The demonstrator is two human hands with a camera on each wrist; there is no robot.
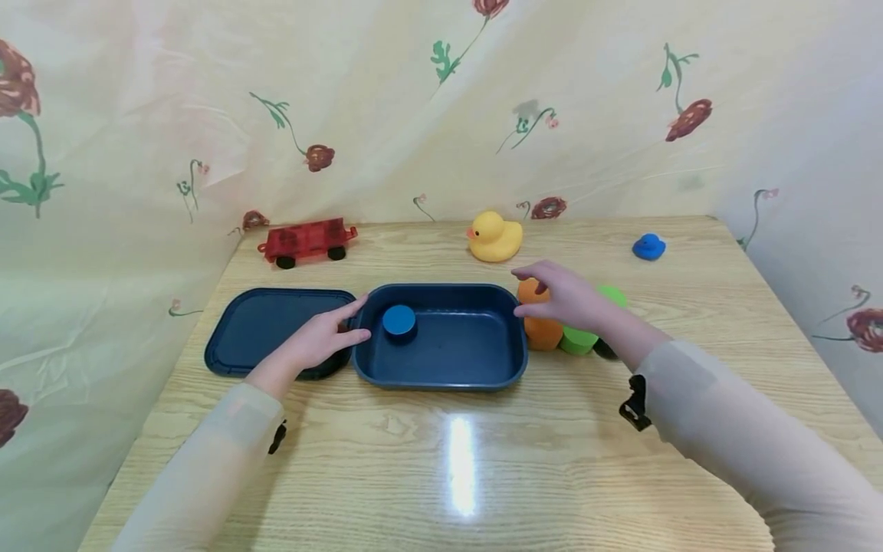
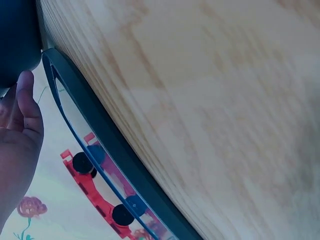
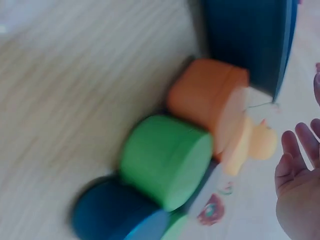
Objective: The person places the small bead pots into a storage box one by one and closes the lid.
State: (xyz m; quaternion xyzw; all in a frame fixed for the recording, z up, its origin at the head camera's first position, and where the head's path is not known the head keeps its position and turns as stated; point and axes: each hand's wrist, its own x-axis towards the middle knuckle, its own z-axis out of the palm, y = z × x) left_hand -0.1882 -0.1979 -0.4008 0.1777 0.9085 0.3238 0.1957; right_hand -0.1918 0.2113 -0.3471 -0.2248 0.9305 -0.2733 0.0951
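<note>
A dark blue rectangular tub (image 1: pixel 448 381) stands in the middle of the table. Inside it, on the left, is a small blue-topped round cup (image 1: pixel 398 320). My left hand (image 1: pixel 320 337) is at the tub's left end, its index finger and thumb reaching the rim; its fingers lie close against the tub wall (image 2: pixel 17 45) in the left wrist view. Over the tub's right end and an orange container (image 1: pixel 543 331) hovers my right hand (image 1: pixel 562 295), fingers spread apart and holding nothing. A green container (image 3: pixel 165 160) and a dark blue one (image 3: pixel 117 210) stand beside the orange one.
Left of the tub lies a dark tray-like lid (image 1: pixel 265 326), partly under my left hand. Along the back are a red toy wagon (image 1: pixel 306 241), a yellow duck (image 1: pixel 495 238) and a small blue duck (image 1: pixel 648 246). A flowered cloth (image 1: pixel 386 115) hangs behind the table.
</note>
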